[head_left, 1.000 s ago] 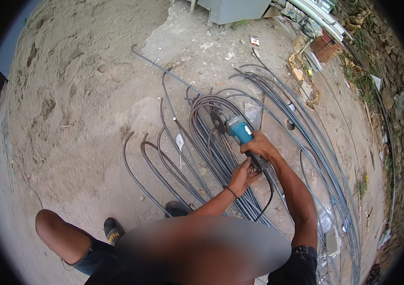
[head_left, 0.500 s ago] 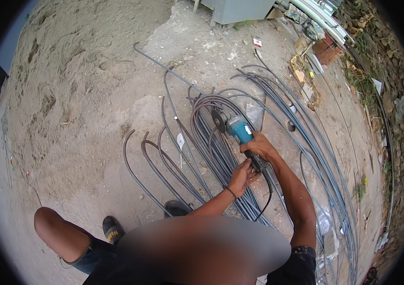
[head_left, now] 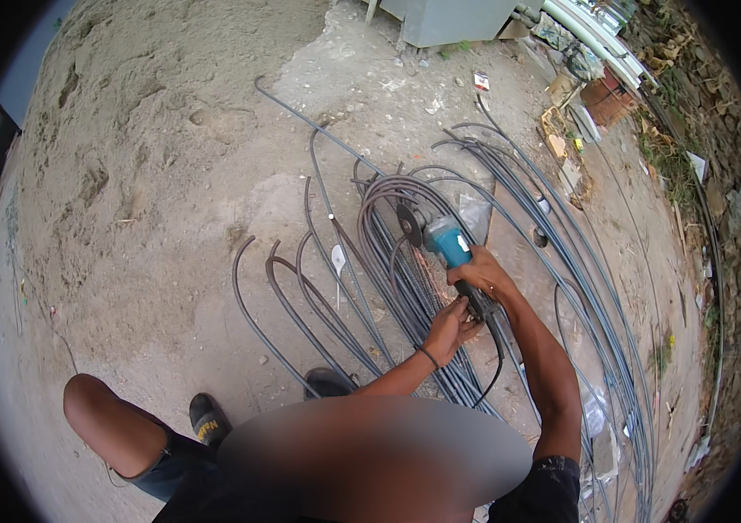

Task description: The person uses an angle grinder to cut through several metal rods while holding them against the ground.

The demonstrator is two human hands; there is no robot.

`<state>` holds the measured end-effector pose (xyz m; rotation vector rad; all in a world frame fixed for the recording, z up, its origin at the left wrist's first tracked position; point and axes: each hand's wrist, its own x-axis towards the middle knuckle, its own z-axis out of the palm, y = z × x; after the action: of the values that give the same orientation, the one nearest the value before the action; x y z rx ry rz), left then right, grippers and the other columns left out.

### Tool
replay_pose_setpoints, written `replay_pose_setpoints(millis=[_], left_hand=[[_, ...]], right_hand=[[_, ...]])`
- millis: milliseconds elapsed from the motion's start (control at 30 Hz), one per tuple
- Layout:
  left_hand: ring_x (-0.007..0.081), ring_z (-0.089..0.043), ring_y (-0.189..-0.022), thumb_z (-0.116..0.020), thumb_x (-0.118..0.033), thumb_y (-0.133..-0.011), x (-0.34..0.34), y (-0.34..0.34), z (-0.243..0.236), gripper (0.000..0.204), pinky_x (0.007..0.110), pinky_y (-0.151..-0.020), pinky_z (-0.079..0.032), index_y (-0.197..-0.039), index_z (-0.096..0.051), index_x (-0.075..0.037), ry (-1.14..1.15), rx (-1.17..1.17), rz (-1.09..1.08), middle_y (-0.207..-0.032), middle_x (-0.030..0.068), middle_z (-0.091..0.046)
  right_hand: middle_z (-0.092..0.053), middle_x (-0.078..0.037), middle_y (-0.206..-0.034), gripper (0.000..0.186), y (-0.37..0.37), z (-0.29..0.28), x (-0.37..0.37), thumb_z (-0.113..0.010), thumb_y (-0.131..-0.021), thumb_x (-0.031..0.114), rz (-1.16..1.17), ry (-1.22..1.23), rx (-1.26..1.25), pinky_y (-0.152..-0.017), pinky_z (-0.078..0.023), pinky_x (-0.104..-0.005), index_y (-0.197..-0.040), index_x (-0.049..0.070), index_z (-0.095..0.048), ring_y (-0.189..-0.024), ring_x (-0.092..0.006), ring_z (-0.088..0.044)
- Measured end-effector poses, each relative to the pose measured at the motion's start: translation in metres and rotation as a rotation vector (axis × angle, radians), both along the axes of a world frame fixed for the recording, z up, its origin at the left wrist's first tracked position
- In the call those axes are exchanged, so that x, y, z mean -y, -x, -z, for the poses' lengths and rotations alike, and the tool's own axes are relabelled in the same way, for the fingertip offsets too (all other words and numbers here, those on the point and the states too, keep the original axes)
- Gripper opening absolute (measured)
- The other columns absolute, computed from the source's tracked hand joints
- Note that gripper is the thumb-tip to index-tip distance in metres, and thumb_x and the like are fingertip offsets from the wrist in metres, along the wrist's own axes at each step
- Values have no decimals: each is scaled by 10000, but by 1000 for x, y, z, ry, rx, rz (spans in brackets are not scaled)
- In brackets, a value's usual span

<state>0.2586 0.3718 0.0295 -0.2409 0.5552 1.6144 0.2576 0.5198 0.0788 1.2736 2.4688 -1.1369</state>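
My right hand (head_left: 482, 275) is wrapped round the body of a teal angle grinder (head_left: 449, 242). Behind it, my left hand (head_left: 452, 329) grips the black rear handle, its fingers partly hidden. The dark cutting disc (head_left: 409, 225) stands on edge against bent steel bars in a thick bundle of rebar (head_left: 398, 292). Faint orange sparks (head_left: 428, 263) show just below the disc. The exact contact point is hidden. A black power cord (head_left: 499, 353) curves down from the rear of the tool and over the bars.
More rebar (head_left: 593, 305) runs along the right. Separate hooked bars (head_left: 253, 318) lie to the left, near a dark shoe (head_left: 325, 382). A white, long-stemmed piece (head_left: 338, 260) rests among them. Sand (head_left: 144, 131) covers the far left; a grey box (head_left: 458, 22) stands behind.
The whole view has shifted slightly, so everything sits a little lower and to the right. Orange sparks show more clearly below the disc. Both hands keep their hold on the angle grinder.
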Motion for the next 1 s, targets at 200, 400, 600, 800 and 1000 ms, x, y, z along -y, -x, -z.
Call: replay_pose_setpoints(millis=[200,400,600,800,1000], left_hand=[[242,-580,-1125,-396,-285,-1078,1,-4,22,303,419,-1087,-449,-1213,-485,-29,-64,-32,21,-1123,87,-571],[238,-576,-1142,-390,-282,-1079,1,-5,22,302,421,-1094,-446,-1212,-474,-25,-55,-38,45,-1141,87,-565],[196,-622,-970,-395,-274,-1078,2,-5,13,254,413,-1072,-472,-1115,-500,-46,-30,-12,19,-775,-17,-471],[179,-621,-920,-393,-263,-1079,2,-4,0,227,418,-1070,-473,-1076,-504,-65,5,-10,12,-729,-33,-437],[195,-627,-954,-401,-262,-1076,5,-3,12,230,433,-1078,-460,-1105,-509,-62,-29,-24,8,-715,-38,-438]], right_hand=[[-679,-229,-849,542,1,5,1,-772,-532,277,-8,-3,-8,-732,-507,-391,-913,-92,-661,-791,-332,-661],[-674,-200,-828,533,-2,3,2,-769,-532,267,-2,18,-14,-710,-499,-386,-922,-79,-652,-757,-318,-646],[-675,-205,-840,544,0,-8,6,-776,-532,275,-2,15,47,-722,-504,-389,-931,-74,-653,-782,-322,-653],[-683,-229,-875,566,-2,-3,4,-779,-527,277,3,-19,53,-744,-514,-396,-949,-80,-656,-818,-342,-665],[-681,-230,-882,572,3,-9,10,-773,-525,277,-2,17,46,-749,-512,-395,-951,-85,-652,-816,-342,-661]])
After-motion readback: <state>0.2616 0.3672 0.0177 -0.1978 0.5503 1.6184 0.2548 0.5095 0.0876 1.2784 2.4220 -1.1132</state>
